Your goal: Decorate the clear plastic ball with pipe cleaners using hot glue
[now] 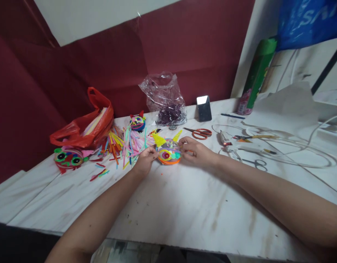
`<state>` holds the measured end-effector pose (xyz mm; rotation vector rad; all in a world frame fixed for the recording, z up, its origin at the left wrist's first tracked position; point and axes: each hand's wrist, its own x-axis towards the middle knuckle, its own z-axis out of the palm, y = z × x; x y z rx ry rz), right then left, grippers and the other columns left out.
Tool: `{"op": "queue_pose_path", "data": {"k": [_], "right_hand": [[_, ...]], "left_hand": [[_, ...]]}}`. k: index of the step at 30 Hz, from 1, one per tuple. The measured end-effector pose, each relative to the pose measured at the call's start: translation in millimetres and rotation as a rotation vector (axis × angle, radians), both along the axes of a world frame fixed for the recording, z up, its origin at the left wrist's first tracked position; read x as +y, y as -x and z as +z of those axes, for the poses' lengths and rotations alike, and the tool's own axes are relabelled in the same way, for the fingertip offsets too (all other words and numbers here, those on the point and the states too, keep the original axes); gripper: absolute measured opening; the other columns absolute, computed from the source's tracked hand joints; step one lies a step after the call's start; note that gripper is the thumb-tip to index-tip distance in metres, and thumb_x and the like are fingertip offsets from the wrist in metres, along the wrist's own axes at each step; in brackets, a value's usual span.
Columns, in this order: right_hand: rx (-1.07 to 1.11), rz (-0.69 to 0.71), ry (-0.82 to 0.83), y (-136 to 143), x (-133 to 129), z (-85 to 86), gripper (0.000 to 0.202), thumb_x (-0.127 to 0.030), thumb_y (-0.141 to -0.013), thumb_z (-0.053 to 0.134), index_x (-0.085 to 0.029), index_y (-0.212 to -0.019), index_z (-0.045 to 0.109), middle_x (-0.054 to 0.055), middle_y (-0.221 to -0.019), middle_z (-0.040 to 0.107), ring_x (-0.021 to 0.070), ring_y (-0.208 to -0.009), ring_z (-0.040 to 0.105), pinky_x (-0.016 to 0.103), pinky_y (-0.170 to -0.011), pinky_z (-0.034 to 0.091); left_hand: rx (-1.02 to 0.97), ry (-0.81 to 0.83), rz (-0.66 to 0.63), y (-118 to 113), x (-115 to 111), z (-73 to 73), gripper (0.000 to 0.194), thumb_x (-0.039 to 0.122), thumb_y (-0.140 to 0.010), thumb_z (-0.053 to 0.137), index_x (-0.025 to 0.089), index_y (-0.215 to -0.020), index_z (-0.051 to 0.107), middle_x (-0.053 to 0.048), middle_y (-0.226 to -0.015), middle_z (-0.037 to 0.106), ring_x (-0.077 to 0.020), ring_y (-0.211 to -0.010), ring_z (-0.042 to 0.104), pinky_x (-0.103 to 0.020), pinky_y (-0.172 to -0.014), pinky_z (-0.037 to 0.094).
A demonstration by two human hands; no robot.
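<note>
A round pipe-cleaner animal head (169,161) rests on the marble-patterned table between my hands. It has yellow ears, a red and yellow eye, a small teal patch and an orange lower rim; its upper part looks clear. My left hand (145,159) is closed with its fingertips on the head's left side. Against the right side, my right hand (195,152) has its fingers bent in a pinch near the teal patch. Whether a small piece sits between those fingertips is hidden. Loose pastel pipe cleaners (137,142) lie just behind my left hand.
A red plastic bag (83,128), a finished-looking animal head (69,157) and a small blue one (137,123) are left. Behind stand a clear bag (168,102) and phone (203,109). Orange-handled scissors (201,133), a glue gun (225,138), cords and a green can (257,76) are right.
</note>
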<state>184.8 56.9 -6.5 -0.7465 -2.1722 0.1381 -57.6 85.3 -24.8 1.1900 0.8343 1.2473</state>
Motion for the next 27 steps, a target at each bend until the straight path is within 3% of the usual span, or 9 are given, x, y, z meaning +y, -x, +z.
{"op": "queue_pose_path", "data": {"k": [5,10,15,18,22,27], "right_hand": [[-0.129,-0.119,-0.040,0.2,-3.0,3.6,0.021,-0.029,-0.091,0.048,-0.018,-0.079,0.060,0.011,-0.094,0.060,0.0181,-0.081,0.059,0.029,-0.071,0.050],[-0.293,-0.221,-0.128,2.0,-9.3,8.3,0.037,-0.038,-0.097,0.036,-0.017,-0.081,0.062,0.011,-0.085,0.060,0.0184,-0.072,0.057,0.028,-0.061,0.046],[-0.325,-0.209,-0.145,-0.2,-10.1,11.1,0.039,-0.036,-0.098,0.034,-0.019,-0.077,0.062,0.008,-0.080,0.059,0.0156,-0.066,0.056,0.025,-0.056,0.042],[-0.309,-0.157,-0.122,-3.3,-8.2,12.2,0.037,-0.036,-0.098,0.036,-0.018,-0.077,0.062,0.008,-0.083,0.059,0.0156,-0.068,0.056,0.026,-0.059,0.045],[-0.303,-0.126,-0.055,-6.3,-6.0,12.5,0.034,-0.035,-0.097,0.038,-0.018,-0.081,0.063,0.009,-0.089,0.060,0.0166,-0.072,0.059,0.028,-0.063,0.048],[-0.273,-0.126,-0.023,-8.0,-3.5,10.6,0.032,-0.035,-0.096,0.039,-0.019,-0.077,0.060,0.010,-0.090,0.060,0.0180,-0.077,0.061,0.029,-0.067,0.050]], "left_hand": [[0.127,-0.070,0.082,-6.4,-10.3,2.8,0.027,0.028,-0.055,0.083,0.017,-0.061,0.058,-0.005,-0.089,0.065,-0.0229,-0.102,0.058,-0.033,-0.086,0.043],[0.233,-0.205,0.142,-13.1,-20.1,4.5,0.024,0.026,-0.057,0.082,0.016,-0.059,0.059,-0.009,-0.117,0.060,-0.0267,-0.121,0.050,-0.037,-0.101,0.037],[0.128,-0.234,0.025,-12.0,-15.2,-3.0,0.029,0.022,-0.053,0.084,0.016,-0.063,0.058,-0.010,-0.124,0.058,-0.0268,-0.124,0.048,-0.037,-0.103,0.037],[0.016,-0.162,-0.030,-11.8,-12.5,-6.2,0.040,0.021,-0.050,0.085,0.017,-0.074,0.053,-0.010,-0.127,0.057,-0.0254,-0.115,0.056,-0.039,-0.097,0.042],[-0.006,-0.094,0.048,-15.6,-11.4,-10.7,0.066,0.018,-0.047,0.088,0.020,-0.103,0.054,-0.013,-0.130,0.055,-0.0291,-0.122,0.051,-0.041,-0.099,0.041],[-0.010,-0.155,-0.137,-18.2,-5.2,-21.6,0.071,0.024,-0.056,0.085,0.019,-0.120,0.054,-0.012,-0.129,0.057,-0.0310,-0.121,0.052,-0.041,-0.101,0.041]]}}
